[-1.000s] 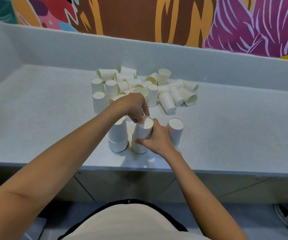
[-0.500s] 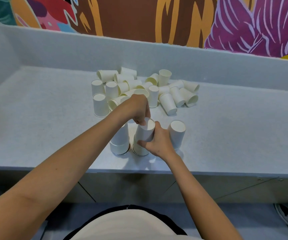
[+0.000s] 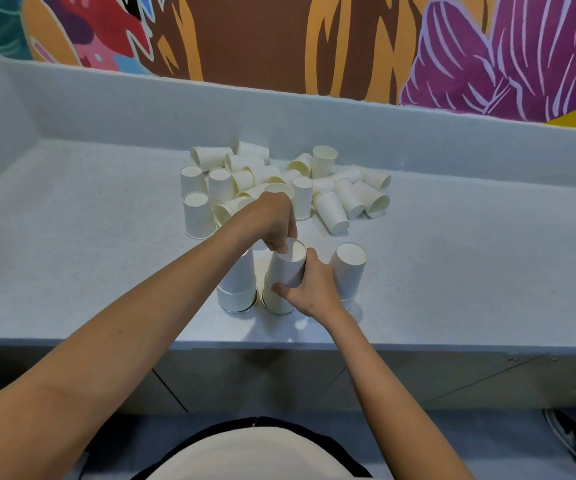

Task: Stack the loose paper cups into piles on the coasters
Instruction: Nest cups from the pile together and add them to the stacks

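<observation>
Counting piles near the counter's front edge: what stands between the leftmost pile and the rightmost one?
Head view: a middle pile stands between them; the right hand grips its side, the left hand pinches its top.

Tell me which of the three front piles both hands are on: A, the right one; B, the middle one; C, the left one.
B: the left hand pinches the top of the middle pile while the right hand grips its side lower down.
</observation>
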A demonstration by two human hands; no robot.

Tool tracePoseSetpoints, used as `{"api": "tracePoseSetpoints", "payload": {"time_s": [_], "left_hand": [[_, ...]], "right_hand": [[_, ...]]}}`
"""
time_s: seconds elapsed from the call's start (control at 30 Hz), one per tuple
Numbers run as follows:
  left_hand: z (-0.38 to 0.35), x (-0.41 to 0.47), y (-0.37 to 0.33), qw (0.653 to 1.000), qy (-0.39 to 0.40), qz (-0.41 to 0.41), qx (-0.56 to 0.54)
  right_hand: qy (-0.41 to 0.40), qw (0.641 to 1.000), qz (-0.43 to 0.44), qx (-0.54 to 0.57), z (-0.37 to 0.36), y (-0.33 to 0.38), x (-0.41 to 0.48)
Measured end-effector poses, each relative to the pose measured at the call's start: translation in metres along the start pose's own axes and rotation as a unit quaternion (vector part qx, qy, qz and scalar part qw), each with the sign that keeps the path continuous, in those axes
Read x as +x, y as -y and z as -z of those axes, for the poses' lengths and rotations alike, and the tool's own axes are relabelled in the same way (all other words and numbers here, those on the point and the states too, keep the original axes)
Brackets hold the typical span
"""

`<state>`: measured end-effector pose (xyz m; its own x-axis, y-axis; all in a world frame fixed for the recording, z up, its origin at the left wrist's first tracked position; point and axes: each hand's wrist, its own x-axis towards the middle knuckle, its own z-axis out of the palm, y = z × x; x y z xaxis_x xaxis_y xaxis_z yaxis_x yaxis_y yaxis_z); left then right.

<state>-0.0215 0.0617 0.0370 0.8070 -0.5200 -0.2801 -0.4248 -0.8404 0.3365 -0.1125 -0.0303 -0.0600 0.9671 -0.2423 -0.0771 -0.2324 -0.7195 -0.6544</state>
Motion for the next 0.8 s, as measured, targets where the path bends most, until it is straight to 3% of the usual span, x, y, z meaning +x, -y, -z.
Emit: {"api": "tracePoseSetpoints", "payload": {"time_s": [0.27,0.47,0.67,0.8], "left_hand": [[0.003,-0.001,0.006,1.0,0.0,0.007,-0.017],[0.044,0.017,0.009,0.997,-0.07,0.017,-0.016],[0.079,0.07,0.009,0.995,-0.092,0.043,-0.017],[0.056,0.112,0.009,0.992,-0.105,0.033,0.058]], "right_hand": [[-0.023,0.999,0.046,-0.013,0.026,0.013,-0.014],[-0.117,0.981,0.14,0.062,0.099,0.037,-0.006],[-0.114,0.989,0.093,0.024,0.123,0.017,0.065],[-0.058,0.998,0.024,0.005,0.129,-0.018,0.126]]}}
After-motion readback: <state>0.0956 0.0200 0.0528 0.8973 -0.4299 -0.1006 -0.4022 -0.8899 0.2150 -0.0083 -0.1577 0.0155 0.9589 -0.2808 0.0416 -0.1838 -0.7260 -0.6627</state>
